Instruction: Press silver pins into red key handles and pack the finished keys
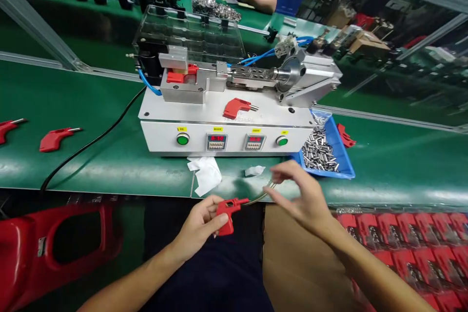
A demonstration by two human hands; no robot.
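My left grip [197, 226] pinches a red pistol-shaped housing [227, 214] between thumb and fingers, its nozzle pointing toward my right grip [303, 197]. That one curves around a thin tube [259, 198]; blur keeps me from telling whether it pinches it. Ahead of both grips, on the green table [387, 156], I see a white bench machine [163, 137]; a blue tray [342, 153] of metal pins [318, 151] sits just beyond the right grip.
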